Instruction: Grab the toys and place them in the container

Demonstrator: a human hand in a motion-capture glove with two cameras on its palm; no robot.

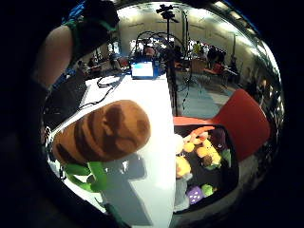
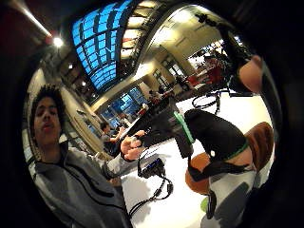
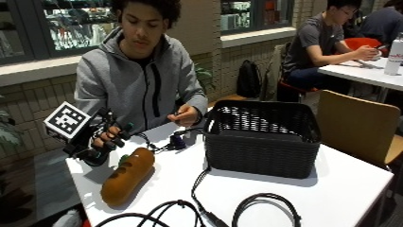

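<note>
Even indoor light outside; heavy fisheye warping in our palm views.

From the outside view we see soft, even light on the white table (image 3: 353, 189), with a faint shadow under the long brown plush carrot toy (image 3: 127, 176) and the black woven plastic basket (image 3: 261, 137). In the palm views the rims fall to black, straight lines bow, a ceiling lamp (image 2: 58, 42) flares, and the tabletop glares white beside a dark shadow.

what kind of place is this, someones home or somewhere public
Probably a public cafe or campus common area: another person sits at a second table behind, there is a brick wall with big windows, and cafe-style chairs stand around the white table.
</note>
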